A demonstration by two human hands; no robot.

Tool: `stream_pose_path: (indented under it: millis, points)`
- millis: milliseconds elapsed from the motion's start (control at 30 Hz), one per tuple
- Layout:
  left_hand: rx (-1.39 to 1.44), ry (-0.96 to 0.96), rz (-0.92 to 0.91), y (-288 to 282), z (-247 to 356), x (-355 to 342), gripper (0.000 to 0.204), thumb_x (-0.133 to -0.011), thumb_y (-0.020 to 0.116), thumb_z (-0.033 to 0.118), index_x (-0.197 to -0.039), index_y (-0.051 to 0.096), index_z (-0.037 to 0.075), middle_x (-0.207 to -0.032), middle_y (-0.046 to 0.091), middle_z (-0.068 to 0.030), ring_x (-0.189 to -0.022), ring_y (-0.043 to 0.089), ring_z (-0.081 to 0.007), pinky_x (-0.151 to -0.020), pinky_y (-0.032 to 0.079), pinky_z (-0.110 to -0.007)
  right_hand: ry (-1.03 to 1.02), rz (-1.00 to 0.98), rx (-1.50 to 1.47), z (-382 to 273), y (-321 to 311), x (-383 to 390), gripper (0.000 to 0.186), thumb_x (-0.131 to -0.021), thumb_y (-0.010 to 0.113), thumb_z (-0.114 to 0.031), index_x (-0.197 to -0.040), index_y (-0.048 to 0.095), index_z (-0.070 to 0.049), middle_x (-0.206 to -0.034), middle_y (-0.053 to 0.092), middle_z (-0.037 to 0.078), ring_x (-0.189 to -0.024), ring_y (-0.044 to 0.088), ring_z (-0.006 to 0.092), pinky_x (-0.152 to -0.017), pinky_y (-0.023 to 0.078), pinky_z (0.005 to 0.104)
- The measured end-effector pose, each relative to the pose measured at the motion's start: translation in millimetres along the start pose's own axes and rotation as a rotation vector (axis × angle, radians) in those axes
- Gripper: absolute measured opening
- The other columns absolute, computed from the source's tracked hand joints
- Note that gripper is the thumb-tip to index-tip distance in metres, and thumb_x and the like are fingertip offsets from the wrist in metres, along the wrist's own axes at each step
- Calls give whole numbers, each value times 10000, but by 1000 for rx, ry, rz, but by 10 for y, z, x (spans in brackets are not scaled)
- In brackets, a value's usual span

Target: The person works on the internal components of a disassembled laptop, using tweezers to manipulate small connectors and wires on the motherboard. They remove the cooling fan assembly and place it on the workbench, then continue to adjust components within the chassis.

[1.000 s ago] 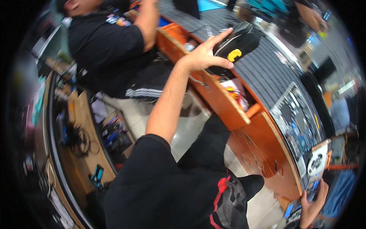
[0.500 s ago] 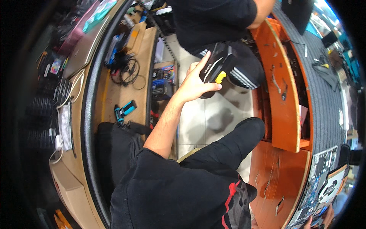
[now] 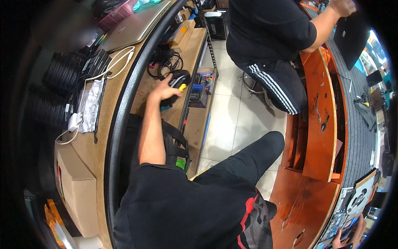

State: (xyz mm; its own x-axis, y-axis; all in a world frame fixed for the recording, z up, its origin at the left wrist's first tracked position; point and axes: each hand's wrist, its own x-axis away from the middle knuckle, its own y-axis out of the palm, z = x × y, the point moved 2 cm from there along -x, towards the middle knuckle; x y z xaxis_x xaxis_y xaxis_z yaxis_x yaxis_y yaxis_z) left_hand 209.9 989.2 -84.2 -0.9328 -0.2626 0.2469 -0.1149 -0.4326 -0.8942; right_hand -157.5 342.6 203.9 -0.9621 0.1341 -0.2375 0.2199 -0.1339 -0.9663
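My left hand [image 3: 161, 91] is closed around a black, rounded case-like item [image 3: 180, 77] with a yellow tab; its exact kind is unclear. Hand and item are over the wooden shelf [image 3: 194, 47], beside a coil of black cable [image 3: 176, 62]. A bit of turquoise shows under the hand. In the lower right corner, fingers [image 3: 338, 240] lie at a dark object by a bare circuit board [image 3: 338, 211]. Their arm is cut off by the picture's edge, so I cannot tell whether they are my right hand.
A dark metal bar [image 3: 126, 99] curves along the bench's edge on my left. A black bag [image 3: 176, 139] hangs below it. Ahead sits another person in black [image 3: 265, 33], an arm over the grey-topped desk [image 3: 358, 143]. An orange drawer front [image 3: 319, 137] juts out on my right.
My left hand has carried the black item leftward, from above the aisle to over the wooden shelf. The other person's arm is raised further over the desk. The whole view has shifted.
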Motion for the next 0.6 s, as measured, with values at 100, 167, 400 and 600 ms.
stream_pose_path:
  millis: [100,167,400,600]
  points:
    - [33,-9,-140,-366,-138,41,1267,-490,906,362,-1584,346,55,-1470,538,-232,-1340,541,-295,-1128,399,-358,30,17,-83,73,25,54,606,-759,847,-251,-1284,659,-12,-1133,671,197,-1005,672,364,-903,548,487]
    - [-20,-44,-191,-537,-488,-34,1286,-480,909,345,-1595,329,75,-1479,536,-214,-1353,530,-289,-1132,388,-350,21,-15,-55,86,31,55,625,-742,849,-247,-1286,654,-11,-1142,668,197,-1031,662,370,-920,539,484]
    - [118,-13,-15,-575,-1397,-375,1259,-467,888,180,-1593,334,75,-1403,600,-148,-1273,573,-263,-1106,409,-347,84,-106,-143,99,93,128,707,-674,851,-256,-1314,629,-58,-1185,616,185,-1131,578,398,-1027,419,509]
    - [-209,58,253,-492,-1923,-820,1239,-467,905,261,-1556,359,37,-1537,452,-230,-1431,427,-343,-1185,352,-433,111,-69,-231,157,183,192,744,-658,744,-26,-1368,529,28,-1214,527,192,-1101,564,342,-968,469,376]
